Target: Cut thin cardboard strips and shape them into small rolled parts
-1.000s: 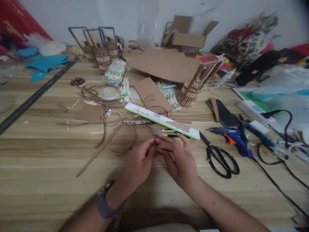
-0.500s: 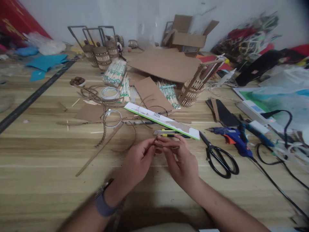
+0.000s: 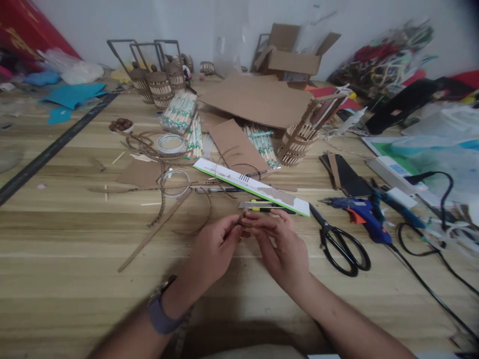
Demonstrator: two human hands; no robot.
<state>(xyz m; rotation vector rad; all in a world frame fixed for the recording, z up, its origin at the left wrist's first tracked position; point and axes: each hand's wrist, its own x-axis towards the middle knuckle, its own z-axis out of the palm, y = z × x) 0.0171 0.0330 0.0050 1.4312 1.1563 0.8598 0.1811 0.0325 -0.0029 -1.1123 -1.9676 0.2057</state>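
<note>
A small brown piece [image 3: 242, 218], like a strip of brown cord or paper, shows between the fingertips of both hands; most of it is hidden. My left hand [image 3: 215, 244], with a watch on its wrist, pinches it between thumb and forefinger. From the other side my right hand [image 3: 284, 249] closes its thumb and fingers on the same piece. Just beyond the fingertips lies a utility knife [image 3: 258, 205] with a yellow and black handle, partly under a long white strip of board [image 3: 254, 185] with a green edge. Black scissors [image 3: 342, 244] rest right of my right hand.
A blue glue gun [image 3: 359, 212] with its cable lies to the right. Rolls of white tape [image 3: 171, 143], braided cord [image 3: 160, 209] and a flat brown strip [image 3: 149, 237] lie left. Behind stand small slatted buckets [image 3: 159, 89], bundled wooden sticks [image 3: 179, 110], cardboard [image 3: 258, 99] and an open box [image 3: 292, 60].
The fingertips have shifted very slightly around the brown piece, and a bit more of it shows between them. Both hands stay in the same place; nothing else has moved.
</note>
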